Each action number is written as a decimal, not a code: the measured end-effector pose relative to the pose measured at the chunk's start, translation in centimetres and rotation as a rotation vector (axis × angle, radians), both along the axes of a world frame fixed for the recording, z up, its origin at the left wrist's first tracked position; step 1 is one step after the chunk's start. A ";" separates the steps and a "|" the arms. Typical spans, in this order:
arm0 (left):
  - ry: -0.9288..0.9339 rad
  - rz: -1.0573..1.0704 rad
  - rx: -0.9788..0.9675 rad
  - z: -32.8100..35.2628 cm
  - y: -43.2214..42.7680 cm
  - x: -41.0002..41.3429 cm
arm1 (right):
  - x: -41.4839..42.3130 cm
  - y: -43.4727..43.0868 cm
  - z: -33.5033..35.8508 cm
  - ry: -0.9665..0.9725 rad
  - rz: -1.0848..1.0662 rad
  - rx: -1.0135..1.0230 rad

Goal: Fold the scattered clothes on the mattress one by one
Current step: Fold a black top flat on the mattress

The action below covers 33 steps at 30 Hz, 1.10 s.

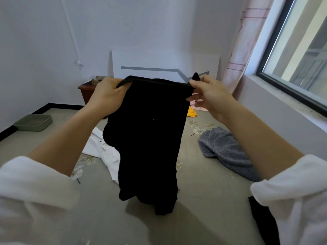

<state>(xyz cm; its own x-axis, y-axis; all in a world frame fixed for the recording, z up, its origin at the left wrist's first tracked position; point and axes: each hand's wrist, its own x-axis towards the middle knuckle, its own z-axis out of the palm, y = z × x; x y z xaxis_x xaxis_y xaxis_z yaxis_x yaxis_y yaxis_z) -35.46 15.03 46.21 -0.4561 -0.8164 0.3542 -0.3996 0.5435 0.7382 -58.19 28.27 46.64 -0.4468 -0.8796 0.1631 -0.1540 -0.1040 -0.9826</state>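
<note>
Both arms reach forward at chest height in rolled white sleeves. The left hand [108, 96] curls its fingers round one end of the top hem of a black cloth garment [150, 138]; the right hand [207, 96] pinches the other end between thumb and forefinger, remaining fingers loose. The garment hangs between them above the grey flower-printed mattress [203, 200], its lower end bunched. Its dark folds are hard to make out, and it hides part of a white garment [104, 151] lying behind.

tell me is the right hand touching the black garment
Touching. The head view shows the right hand pinching one top corner of the black garment, with its top edge stretched across to the left hand.
</note>
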 end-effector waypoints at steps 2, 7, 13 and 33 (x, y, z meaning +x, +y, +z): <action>0.145 -0.017 0.075 0.4 0.6 -0.3 | 0.4 0.0 -0.2 0.008 0.040 -0.080; 0.461 -0.108 0.261 3.0 2.5 -1.8 | 0.3 0.1 -6.7 -0.175 0.063 -0.057; 0.489 -0.346 0.282 7.0 3.2 -3.0 | 3.2 0.5 -15.3 -0.132 0.313 0.322; 0.113 -0.308 0.575 -15.5 8.9 0.2 | 3.2 -0.7 -8.6 -0.419 -0.129 0.215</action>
<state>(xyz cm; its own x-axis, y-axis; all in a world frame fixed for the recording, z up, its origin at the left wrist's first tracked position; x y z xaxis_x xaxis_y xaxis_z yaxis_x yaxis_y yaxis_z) -35.23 23.92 30.76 -0.6849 -0.7276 -0.0399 -0.1917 0.1271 0.9732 -54.97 27.54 38.00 -0.5432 -0.8066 -0.2333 0.2612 0.1017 -0.9599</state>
